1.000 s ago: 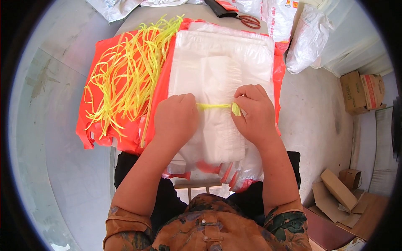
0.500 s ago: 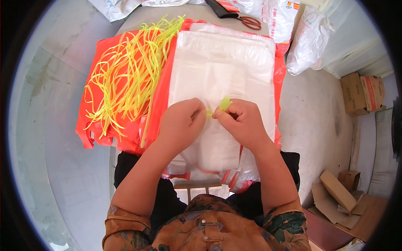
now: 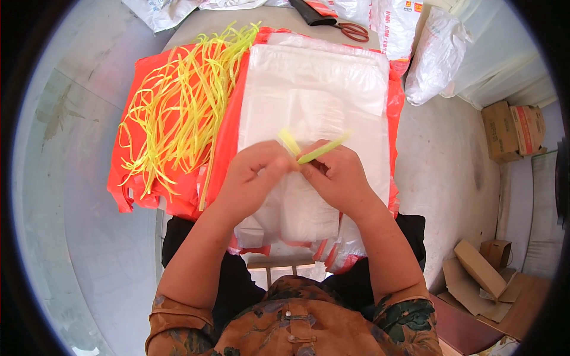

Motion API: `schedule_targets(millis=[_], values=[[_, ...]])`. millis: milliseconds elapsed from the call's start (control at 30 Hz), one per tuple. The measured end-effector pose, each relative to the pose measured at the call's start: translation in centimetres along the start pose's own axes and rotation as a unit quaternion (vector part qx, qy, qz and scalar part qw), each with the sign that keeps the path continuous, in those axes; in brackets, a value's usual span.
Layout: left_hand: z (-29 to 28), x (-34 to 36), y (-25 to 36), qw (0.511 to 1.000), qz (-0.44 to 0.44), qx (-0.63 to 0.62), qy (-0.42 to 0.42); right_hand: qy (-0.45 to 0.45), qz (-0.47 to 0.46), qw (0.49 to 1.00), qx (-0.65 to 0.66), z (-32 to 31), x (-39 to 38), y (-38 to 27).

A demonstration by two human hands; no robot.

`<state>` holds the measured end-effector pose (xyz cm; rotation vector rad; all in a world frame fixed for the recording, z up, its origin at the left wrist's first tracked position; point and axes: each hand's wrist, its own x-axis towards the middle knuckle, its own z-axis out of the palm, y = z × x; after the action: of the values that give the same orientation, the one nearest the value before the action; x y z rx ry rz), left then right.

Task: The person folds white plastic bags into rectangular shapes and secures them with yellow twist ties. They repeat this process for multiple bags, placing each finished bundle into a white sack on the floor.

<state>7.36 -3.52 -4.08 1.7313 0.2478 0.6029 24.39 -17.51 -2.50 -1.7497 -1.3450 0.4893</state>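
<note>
Above a stack of whitish plastic bags (image 3: 314,71), my two hands meet with a short yellow-green strip (image 3: 323,148) between them. My right hand (image 3: 341,178) pinches the strip at its fingertips, and one end sticks out up and to the right. My left hand (image 3: 255,178) has its thumb and fingers closed near a second pale yellow end (image 3: 289,142), which is smeared by motion. Whether the two ends belong to one piece cannot be told. Left of the stack, a tangle of long yellow strips (image 3: 184,107) lies on red plastic bags (image 3: 151,71).
Scissors (image 3: 354,32) with reddish-brown handles lie beyond the stack, beside a black object (image 3: 312,12). A white plastic sack (image 3: 438,56) stands at the far right. Cardboard boxes (image 3: 504,133) are by the right wall, with flattened cardboard (image 3: 475,291) lower right.
The strip end at my right hand now stretches out longer to the right. Another end has come up by my left fingers. Both hands have stayed nearly in place over the stack.
</note>
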Motion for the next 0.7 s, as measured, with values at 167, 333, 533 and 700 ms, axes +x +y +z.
schedule_targets(millis=[167,333,533,700], values=[[1.2,0.9,2.3,0.991,-0.006,0.129,0.020,-0.011,-0.036,0.999,0.008,-0.6,0.1,-0.3],[1.9,0.6,1.3,0.964,0.020,0.262,0.037,-0.017,-0.027,0.999,0.029,-0.4,0.1,-0.2],[2.0,0.4,0.9,0.978,-0.062,0.182,0.077,-0.031,0.075,0.995,0.056,-0.8,-0.1,-1.1],[2.5,0.8,1.7,0.973,-0.098,0.182,0.099,0.038,-0.130,0.985,-0.102,-0.1,0.0,-0.6]])
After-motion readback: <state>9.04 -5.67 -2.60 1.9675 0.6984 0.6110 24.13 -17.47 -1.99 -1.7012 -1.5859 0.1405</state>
